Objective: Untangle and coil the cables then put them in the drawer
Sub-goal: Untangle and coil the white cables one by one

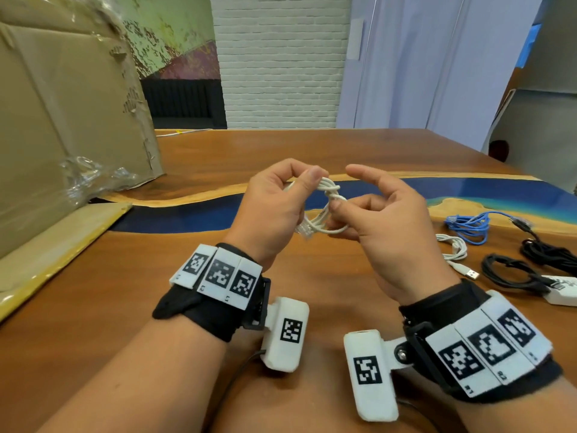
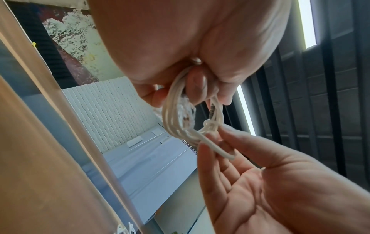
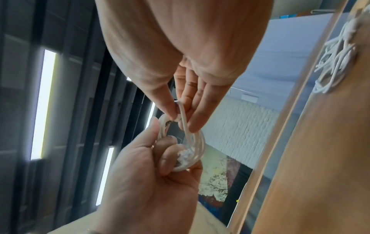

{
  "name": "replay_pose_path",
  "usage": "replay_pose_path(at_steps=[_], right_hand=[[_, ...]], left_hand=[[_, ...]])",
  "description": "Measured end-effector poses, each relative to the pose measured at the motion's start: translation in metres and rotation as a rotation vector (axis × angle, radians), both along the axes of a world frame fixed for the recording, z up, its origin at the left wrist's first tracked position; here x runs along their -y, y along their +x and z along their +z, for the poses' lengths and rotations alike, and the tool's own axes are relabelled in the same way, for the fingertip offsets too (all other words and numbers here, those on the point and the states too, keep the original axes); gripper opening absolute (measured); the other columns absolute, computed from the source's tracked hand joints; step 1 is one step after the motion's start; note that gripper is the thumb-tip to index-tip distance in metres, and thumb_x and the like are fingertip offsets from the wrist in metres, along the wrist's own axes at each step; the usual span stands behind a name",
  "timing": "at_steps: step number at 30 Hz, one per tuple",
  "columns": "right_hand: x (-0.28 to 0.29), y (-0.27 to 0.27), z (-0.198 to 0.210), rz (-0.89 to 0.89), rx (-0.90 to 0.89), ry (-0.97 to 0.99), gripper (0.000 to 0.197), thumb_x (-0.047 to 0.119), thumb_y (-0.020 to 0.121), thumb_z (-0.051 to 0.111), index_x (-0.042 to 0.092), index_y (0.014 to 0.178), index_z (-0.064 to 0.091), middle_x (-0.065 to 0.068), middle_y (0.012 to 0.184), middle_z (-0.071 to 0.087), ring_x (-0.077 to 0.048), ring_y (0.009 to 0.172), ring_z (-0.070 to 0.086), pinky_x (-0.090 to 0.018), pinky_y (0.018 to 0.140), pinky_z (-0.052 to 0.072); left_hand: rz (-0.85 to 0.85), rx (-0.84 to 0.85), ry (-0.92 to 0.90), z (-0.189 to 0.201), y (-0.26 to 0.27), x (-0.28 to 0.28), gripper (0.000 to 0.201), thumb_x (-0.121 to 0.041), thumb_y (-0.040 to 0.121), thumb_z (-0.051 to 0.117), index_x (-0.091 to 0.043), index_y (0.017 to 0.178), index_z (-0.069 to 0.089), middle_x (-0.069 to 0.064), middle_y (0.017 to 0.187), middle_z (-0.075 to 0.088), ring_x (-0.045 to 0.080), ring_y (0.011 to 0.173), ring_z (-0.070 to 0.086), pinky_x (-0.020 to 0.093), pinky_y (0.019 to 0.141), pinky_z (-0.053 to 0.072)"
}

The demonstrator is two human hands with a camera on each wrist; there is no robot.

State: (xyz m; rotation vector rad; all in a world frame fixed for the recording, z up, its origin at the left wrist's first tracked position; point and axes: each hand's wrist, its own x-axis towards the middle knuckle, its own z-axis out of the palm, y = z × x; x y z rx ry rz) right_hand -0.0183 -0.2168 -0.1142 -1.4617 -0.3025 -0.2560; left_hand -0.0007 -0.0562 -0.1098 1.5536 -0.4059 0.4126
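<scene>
A white cable (image 1: pixel 328 204), wound into a small coil with a knot-like wrap and a clear plug, hangs above the table between both hands. My left hand (image 1: pixel 298 195) grips one side of the coil (image 2: pixel 175 121), its fingers curled through the loops. My right hand (image 1: pixel 342 205) pinches a single strand (image 3: pixel 183 117) at the wrap between thumb and fingers, index finger raised. To the right on the table lie a blue cable (image 1: pixel 468 227), a white USB cable (image 1: pixel 456 249) and black cables (image 1: pixel 507 271). No drawer shows in any view.
A large cardboard box (image 1: pixel 62 126) with loose plastic film stands at the left on the wooden table (image 1: pixel 312 145) with its blue resin strip. A white adapter (image 1: pixel 562 293) lies at the right edge by the black cables. A flat cardboard piece (image 1: pixel 56 245) lies front left.
</scene>
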Motion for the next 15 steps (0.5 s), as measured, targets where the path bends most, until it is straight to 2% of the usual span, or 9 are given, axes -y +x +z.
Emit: replay_pose_path(at_steps=[1, 3, 5, 7, 9, 10, 12, 14, 15], right_hand=[[0.000, -0.001, 0.002, 0.063, -0.030, 0.051, 0.038, 0.002, 0.092, 0.071, 0.020, 0.124, 0.062, -0.016, 0.080, 0.075, -0.027, 0.076, 0.076, -0.037, 0.073, 0.063], [0.000, 0.000, 0.005, 0.230, -0.145, 0.208, 0.022, -0.002, 0.094, 0.065, 0.012, 0.111, 0.063, -0.015, 0.073, 0.067, -0.022, 0.062, 0.067, -0.035, 0.069, 0.061], [0.004, 0.002, 0.007, 0.319, -0.234, 0.296, 0.013, 0.000, 0.098, 0.059, 0.012, 0.103, 0.059, -0.004, 0.060, 0.049, -0.013, 0.043, 0.044, -0.034, 0.062, 0.056], [0.008, 0.005, 0.007, 0.327, -0.250, 0.253, 0.010, 0.005, 0.100, 0.057, 0.015, 0.104, 0.059, 0.002, 0.057, 0.037, -0.009, 0.038, 0.027, -0.029, 0.049, 0.042], [0.008, 0.007, 0.004, 0.307, -0.213, 0.142, 0.009, 0.007, 0.101, 0.057, 0.013, 0.105, 0.062, 0.001, 0.059, 0.039, -0.009, 0.040, 0.023, -0.024, 0.042, 0.029], [0.008, 0.007, 0.003, 0.300, -0.189, 0.092, 0.009, 0.007, 0.101, 0.057, 0.012, 0.104, 0.064, 0.000, 0.060, 0.042, -0.010, 0.041, 0.025, -0.024, 0.042, 0.028], [0.009, 0.007, 0.001, 0.281, -0.122, -0.008, 0.011, 0.005, 0.100, 0.059, 0.010, 0.098, 0.069, -0.002, 0.062, 0.054, -0.013, 0.045, 0.040, -0.028, 0.047, 0.037], [0.012, 0.006, 0.002, 0.231, -0.028, -0.157, 0.011, 0.005, 0.098, 0.064, 0.011, 0.094, 0.072, -0.006, 0.072, 0.071, -0.020, 0.062, 0.064, -0.032, 0.065, 0.051], [0.014, 0.006, 0.003, 0.198, 0.016, -0.236, 0.009, 0.006, 0.096, 0.066, 0.012, 0.093, 0.073, -0.007, 0.078, 0.076, -0.020, 0.073, 0.072, -0.032, 0.074, 0.054]], left_hand=[[0.016, 0.008, -0.009, 0.001, 0.000, -0.001, 0.023, -0.020, 0.103, 0.056, -0.001, 0.101, 0.068, -0.013, 0.052, 0.048, 0.009, 0.047, 0.035, 0.023, 0.048, 0.034], [0.046, 0.025, -0.013, 0.001, 0.002, -0.002, 0.022, -0.021, 0.103, 0.056, -0.004, 0.098, 0.069, -0.014, 0.051, 0.049, 0.008, 0.046, 0.034, 0.020, 0.048, 0.033], [0.086, 0.043, -0.005, 0.000, 0.003, -0.003, 0.021, -0.022, 0.103, 0.056, -0.008, 0.095, 0.070, -0.016, 0.051, 0.052, 0.005, 0.047, 0.037, 0.018, 0.049, 0.033], [0.110, 0.049, -0.027, 0.001, 0.002, -0.003, 0.021, -0.024, 0.104, 0.056, -0.012, 0.093, 0.070, -0.015, 0.052, 0.050, 0.005, 0.047, 0.038, 0.020, 0.050, 0.032], [0.062, 0.012, -0.121, 0.003, 0.001, -0.004, 0.023, -0.024, 0.105, 0.053, -0.013, 0.093, 0.069, -0.004, 0.054, 0.040, 0.011, 0.046, 0.029, 0.023, 0.046, 0.026], [0.022, -0.022, -0.189, 0.004, 0.001, -0.004, 0.024, -0.024, 0.106, 0.050, -0.012, 0.094, 0.067, -0.001, 0.055, 0.035, 0.011, 0.046, 0.025, 0.025, 0.046, 0.022], [-0.058, -0.102, -0.331, 0.010, -0.001, -0.004, 0.026, -0.025, 0.108, 0.045, -0.012, 0.095, 0.063, -0.003, 0.053, 0.030, 0.010, 0.044, 0.020, 0.033, 0.052, 0.014], [-0.142, -0.159, -0.443, 0.015, -0.004, -0.004, 0.028, -0.027, 0.109, 0.042, -0.015, 0.092, 0.060, -0.008, 0.048, 0.027, 0.009, 0.043, 0.017, 0.041, 0.063, 0.008], [-0.179, -0.181, -0.478, 0.017, -0.006, -0.004, 0.029, -0.028, 0.109, 0.041, -0.015, 0.091, 0.060, -0.009, 0.047, 0.026, 0.009, 0.042, 0.016, 0.041, 0.064, 0.007]])
